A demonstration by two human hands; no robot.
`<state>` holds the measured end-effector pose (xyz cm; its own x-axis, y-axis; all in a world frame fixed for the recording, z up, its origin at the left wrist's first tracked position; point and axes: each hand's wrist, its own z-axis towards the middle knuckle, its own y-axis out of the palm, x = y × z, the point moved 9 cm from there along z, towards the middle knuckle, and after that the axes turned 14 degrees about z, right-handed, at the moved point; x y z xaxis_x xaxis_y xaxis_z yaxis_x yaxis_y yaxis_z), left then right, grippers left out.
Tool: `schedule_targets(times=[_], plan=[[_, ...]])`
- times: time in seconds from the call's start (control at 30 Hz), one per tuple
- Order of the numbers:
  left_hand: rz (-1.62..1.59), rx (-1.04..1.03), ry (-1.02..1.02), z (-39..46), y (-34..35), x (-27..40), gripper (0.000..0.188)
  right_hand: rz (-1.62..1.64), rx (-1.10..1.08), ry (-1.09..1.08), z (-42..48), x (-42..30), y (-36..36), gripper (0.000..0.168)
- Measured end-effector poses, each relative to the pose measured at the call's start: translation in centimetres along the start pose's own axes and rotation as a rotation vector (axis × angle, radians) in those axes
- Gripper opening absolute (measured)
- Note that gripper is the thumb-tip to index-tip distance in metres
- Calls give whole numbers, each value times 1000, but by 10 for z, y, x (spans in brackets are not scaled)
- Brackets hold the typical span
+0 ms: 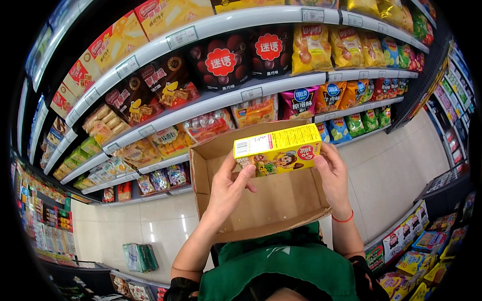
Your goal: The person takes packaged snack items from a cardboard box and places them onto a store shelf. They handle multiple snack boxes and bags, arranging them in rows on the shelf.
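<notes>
Both my hands hold a yellow snack carton [280, 150] by its two ends, with a cartoon figure on its front and small print and a barcode on its upper side. My left hand [235, 180] grips the left end, thumb on the front face. At the right end, my right hand [331, 165] has its thumb on the front and its fingers behind; a red cord circles that wrist. Below the carton is an open cardboard box [263, 214], with a few small specks on its bottom. A green apron [278, 267] covers my front.
Curved-looking store shelves [226, 94] with bagged and boxed snacks stand ahead. A stack of green packets [140, 257] lies on the tiled floor at lower left. Low displays [410, 259] hold colourful packs at lower right. More shelving [452, 101] stands beyond the right aisle.
</notes>
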<state>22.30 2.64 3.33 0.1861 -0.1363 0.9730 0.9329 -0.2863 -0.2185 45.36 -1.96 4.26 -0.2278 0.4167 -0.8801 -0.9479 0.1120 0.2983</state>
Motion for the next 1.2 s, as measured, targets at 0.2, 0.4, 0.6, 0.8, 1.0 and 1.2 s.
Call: schedule_targets(times=[0.2,0.4,0.6,0.8,1.0,1.2], plan=[[-181,-119,55,1,5,11,55,144,-10,72,-1,-6,2,48],[-262,-88,3,3,5,12,61,141,-54,97,-3,-10,8,56],[-262,2,0,2,0,7,51,191,-94,113,-5,-7,11,57],[-226,-7,68,1,-4,14,40,480,-58,225,-5,-4,12,63],[-211,2,199,0,2,22,59,353,-38,155,-6,-5,10,59],[-292,11,122,2,5,19,69,330,-21,142,-5,-5,8,61]])
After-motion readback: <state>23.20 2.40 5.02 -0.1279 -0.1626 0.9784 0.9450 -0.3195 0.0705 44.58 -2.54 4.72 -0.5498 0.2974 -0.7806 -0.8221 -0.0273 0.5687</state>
